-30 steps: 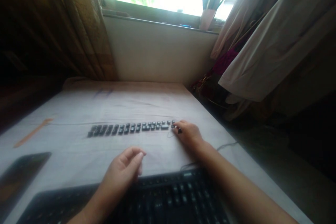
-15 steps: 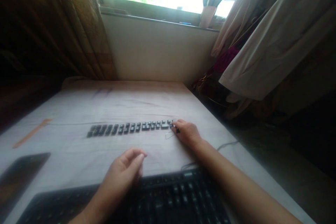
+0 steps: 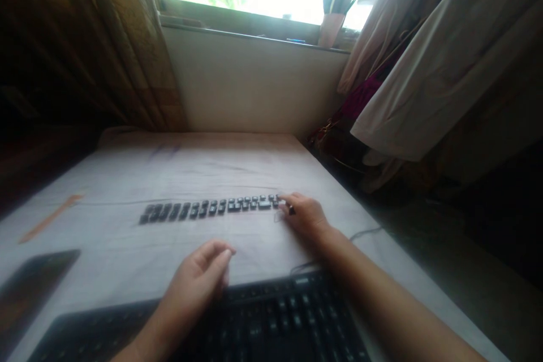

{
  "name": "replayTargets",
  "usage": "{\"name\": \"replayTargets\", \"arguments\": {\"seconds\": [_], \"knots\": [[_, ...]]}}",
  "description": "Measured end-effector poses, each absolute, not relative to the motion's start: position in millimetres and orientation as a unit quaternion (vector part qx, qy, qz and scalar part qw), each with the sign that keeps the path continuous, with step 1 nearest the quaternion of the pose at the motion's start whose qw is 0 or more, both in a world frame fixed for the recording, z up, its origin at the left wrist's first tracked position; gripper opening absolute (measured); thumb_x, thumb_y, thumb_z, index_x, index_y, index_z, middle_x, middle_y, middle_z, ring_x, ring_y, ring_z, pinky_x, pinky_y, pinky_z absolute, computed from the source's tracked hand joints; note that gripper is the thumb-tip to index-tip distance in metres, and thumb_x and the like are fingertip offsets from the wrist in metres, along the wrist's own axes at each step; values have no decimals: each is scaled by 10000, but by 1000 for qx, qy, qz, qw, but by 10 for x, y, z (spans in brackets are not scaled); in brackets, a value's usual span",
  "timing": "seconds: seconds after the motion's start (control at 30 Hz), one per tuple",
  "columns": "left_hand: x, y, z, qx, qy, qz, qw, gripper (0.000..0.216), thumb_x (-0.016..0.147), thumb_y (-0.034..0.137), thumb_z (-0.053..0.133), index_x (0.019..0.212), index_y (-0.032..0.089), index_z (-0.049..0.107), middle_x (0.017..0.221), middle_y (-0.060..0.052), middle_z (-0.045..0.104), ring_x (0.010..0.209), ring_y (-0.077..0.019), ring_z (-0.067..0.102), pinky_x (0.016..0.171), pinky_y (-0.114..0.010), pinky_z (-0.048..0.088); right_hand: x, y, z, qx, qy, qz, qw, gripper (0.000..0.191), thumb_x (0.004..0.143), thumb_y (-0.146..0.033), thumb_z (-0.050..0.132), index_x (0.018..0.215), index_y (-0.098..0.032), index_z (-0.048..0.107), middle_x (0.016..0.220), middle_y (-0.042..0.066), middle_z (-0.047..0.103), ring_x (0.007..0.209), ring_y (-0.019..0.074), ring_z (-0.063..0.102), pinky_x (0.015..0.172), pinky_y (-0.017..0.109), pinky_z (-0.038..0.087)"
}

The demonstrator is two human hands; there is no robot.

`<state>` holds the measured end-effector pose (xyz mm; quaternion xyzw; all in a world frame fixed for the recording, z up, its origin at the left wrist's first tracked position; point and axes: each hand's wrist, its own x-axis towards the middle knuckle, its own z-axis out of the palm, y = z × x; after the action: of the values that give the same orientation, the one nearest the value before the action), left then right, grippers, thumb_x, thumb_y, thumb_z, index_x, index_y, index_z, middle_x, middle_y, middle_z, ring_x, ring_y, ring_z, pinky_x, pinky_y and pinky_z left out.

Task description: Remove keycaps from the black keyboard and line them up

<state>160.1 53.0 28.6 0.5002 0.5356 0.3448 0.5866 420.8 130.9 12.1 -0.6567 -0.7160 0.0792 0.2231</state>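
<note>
Loose black keycaps (image 3: pixel 212 208) lie in two long rows across the white cloth. My right hand (image 3: pixel 307 215) is at the right end of these rows, its fingertips at the last caps. A thin bent wire with a dark end (image 3: pixel 291 210) is held in its curled fingers. Whether those fingertips also grip a keycap is too blurred to tell. Above the black keyboard (image 3: pixel 292 317) hovers my left hand (image 3: pixel 206 266), thumb pressed to the curled fingers; anything inside is hidden. Part of the keyboard's middle looks bare of caps.
A dark flat object (image 3: pixel 34 283) lies at the left, with an orange strip (image 3: pixel 51 218) beyond it. A cable (image 3: pixel 365 233) runs by my right forearm. Hanging clothes (image 3: pixel 407 85) border the right side, a curtain (image 3: pixel 127 56) the left. A cup (image 3: pixel 331 29) stands on the windowsill.
My right hand has shifted slightly right, and the wire has moved with it, closer to the fingers. The left hand keeps its pose. The camera view has tilted a little.
</note>
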Motion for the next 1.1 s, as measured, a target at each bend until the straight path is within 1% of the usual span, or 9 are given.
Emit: {"name": "replayTargets", "arguments": {"seconds": [0.07, 0.23, 0.3, 0.37, 0.47, 0.57, 0.77, 0.87, 1.1], "knots": [[1595, 525, 280, 505, 536, 343, 583, 355, 744, 518, 630, 848, 180, 601, 492, 73, 499, 404, -85, 401, 401, -180, 263, 4278, 1253, 168, -655, -694, 120, 273, 280, 872, -352, 532, 1030, -190, 696, 929, 90, 707, 828, 217, 655, 748, 312, 488], [1593, 494, 306, 552, 548, 332, 533, 315, 750, 492, 632, 852, 194, 653, 514, 53, 531, 463, -127, 478, 468, -214, 360, 4437, 930, 330, -622, -619, 279, 391, 671, 945, -589, 167, 1095, -121, 625, 954, 136, 685, 716, 186, 674, 505, 252, 470], [1594, 474, 317, 591, 549, 326, 493, 278, 771, 469, 618, 844, 207, 671, 546, 36, 571, 512, -150, 531, 517, -232, 407, 4478, 781, 397, -587, -554, 377, 455, 698, 906, -672, 205, 1025, -139, 639, 939, 125, 670, 726, 182, 654, 483, 239, 445], [1590, 454, 316, 637, 541, 313, 451, 239, 804, 444, 591, 834, 225, 684, 600, 17, 628, 578, -177, 588, 578, -254, 451, 4500, 663, 465, -566, -528, 423, 471, 717, 855, -746, 256, 877, -153, 659, 754, 66, 622, 614, 145, 578, 447, 224, 386], [1575, 430, 295, 711, 510, 285, 393, 195, 824, 405, 590, 877, 264, 714, 821, -21, 726, 786, -234, 659, 727, -301, 492, 4486, 554, 576, -564, -577, 411, 425, 751, 817, -801, 241, 682, -165, 617, 525, -28, 423, 472, 95, 397, 430, 217, 305], [1571, 410, 268, 769, 471, 246, 355, 211, 826, 372, 605, 988, 300, 720, 1031, -32, 725, 968, -269, 643, 868, -349, 473, 4418, 493, 682, -540, -621, 442, 356, 729, 819, -797, 241, 662, -169, 577, 477, -63, 344, 431, 81, 330, 431, 220, 300], [1607, 399, 239, 814, 421, 190, 352, 217, 864, 341, 559, 1004, 303, 720, 1007, -34, 736, 940, -266, 648, 875, -372, 479, 4285, 426, 726, -488, -668, 523, 203, 230, 778, -387, 675, 803, -159, 654, 690, -11, 619, 633, 107, 554, 563, 210, 443], [1604, 411, 227, 810, 427, 181, 358, 227, 867, 341, 542, 998, 297, 723, 1005, -34, 735, 931, -259, 650, 872, -368, 483, 4253, 432, 666, -426, -667, 581, 189, 189, 771, -296, 677, 896, -155, 681, 828, 17, 681, 777, 138, 613, 708, 253, 494], [1595, 418, 214, 804, 425, 194, 367, 214, 870, 338, 548, 975, 294, 729, 973, -30, 737, 910, -250, 656, 850, -357, 488, 4136, 447, 630, -434, -696, 547, 166, 159, 846, -254, 558, 781, -137, 642, 672, -27, 600, 608, 89, 534, 587, 205, 437]]}}
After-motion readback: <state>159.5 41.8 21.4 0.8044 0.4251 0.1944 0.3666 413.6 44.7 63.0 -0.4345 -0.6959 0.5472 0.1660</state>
